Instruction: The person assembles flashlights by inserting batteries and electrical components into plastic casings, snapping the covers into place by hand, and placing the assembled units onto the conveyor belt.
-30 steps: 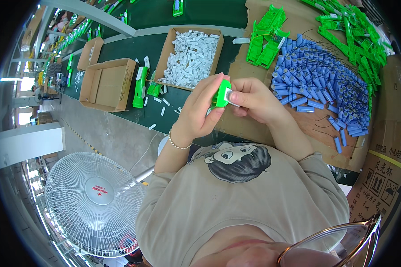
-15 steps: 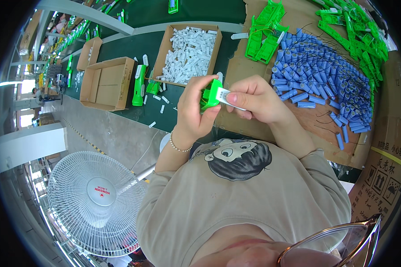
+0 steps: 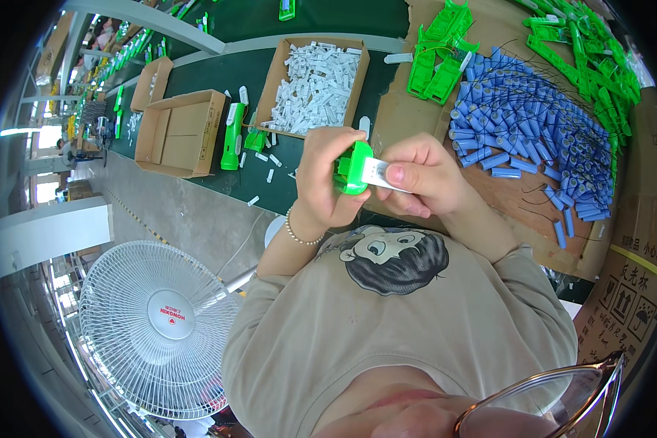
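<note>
My left hand (image 3: 318, 179) is closed around a green plastic housing (image 3: 356, 169), thumb below and fingers over its top. Between the thumb and fingers of my right hand (image 3: 429, 175) is a flat white plastic piece (image 3: 374, 172). Its left end meets the green housing; whether it sits inside or only presses against it I cannot tell. Both hands are close together in front of my chest, above the table's near edge. My left palm and fingers hide part of the housing.
A carton of small white parts (image 3: 317, 84) stands beyond my hands, left of a heap of blue wired cylindrical cells (image 3: 525, 124). Green shells (image 3: 438, 69) lie behind. Farther left are a green flashlight body (image 3: 232, 135) and an open carton (image 3: 179, 139). A fan (image 3: 169, 314) stands lower left.
Both hands have shifted slightly down and right in the picture, still holding the green housing and white piece together. The table and its contents have also shifted slightly in view.
</note>
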`<state>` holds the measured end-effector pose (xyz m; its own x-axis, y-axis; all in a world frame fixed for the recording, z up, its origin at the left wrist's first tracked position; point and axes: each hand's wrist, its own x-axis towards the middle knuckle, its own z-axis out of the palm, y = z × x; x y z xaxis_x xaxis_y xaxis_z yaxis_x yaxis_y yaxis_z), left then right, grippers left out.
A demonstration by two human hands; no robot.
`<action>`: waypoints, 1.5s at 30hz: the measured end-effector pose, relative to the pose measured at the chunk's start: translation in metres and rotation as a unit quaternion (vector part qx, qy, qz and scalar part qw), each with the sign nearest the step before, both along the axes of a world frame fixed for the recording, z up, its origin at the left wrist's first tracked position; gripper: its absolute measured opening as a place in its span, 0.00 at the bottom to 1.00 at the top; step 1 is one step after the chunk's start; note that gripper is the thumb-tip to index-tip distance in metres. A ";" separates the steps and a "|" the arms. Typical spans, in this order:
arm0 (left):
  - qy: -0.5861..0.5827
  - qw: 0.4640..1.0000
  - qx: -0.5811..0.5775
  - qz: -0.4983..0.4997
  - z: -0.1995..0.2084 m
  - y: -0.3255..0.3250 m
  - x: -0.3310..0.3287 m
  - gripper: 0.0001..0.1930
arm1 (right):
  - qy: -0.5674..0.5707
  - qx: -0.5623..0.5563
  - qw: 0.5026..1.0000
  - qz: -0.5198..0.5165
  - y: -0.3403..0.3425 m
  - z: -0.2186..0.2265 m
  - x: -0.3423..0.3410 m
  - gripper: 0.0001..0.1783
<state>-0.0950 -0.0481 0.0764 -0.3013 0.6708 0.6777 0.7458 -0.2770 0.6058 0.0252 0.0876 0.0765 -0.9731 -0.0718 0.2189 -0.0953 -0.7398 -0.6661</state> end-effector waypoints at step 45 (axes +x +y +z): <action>-0.638 0.710 0.096 -0.282 -0.026 0.020 0.015 0.37 | -0.038 0.243 0.967 -0.071 0.019 -0.020 -0.020 0.33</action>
<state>-0.0798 -0.0282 0.0500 -0.4724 0.8606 0.1902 -0.6386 -0.4829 0.5992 0.0054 0.1068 0.0562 -0.9927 -0.0125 0.1199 -0.1096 -0.3217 -0.9405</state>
